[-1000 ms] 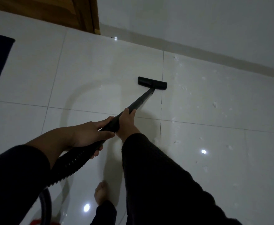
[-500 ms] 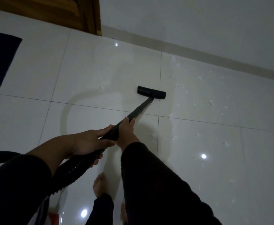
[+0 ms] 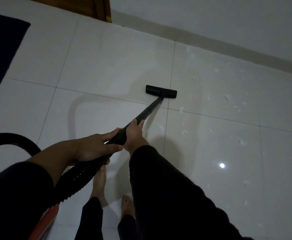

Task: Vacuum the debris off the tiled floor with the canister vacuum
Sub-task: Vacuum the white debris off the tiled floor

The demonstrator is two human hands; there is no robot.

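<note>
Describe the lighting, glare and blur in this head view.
Head view: dim overall; one bright lamp reflection glares off the glossy tiled floor; wide-angle bending curves the baseboard; the debris looks smeared; soft shadow beside the vacuum head.

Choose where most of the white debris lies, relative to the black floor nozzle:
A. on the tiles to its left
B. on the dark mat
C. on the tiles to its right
C: the white debris is scattered on the tiles right of the floor nozzle; the tiles to its left look bare.

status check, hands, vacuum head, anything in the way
Left hand and right hand grip wand. Floor head flat on tile, debris to its right. Path unobstructed.
</note>
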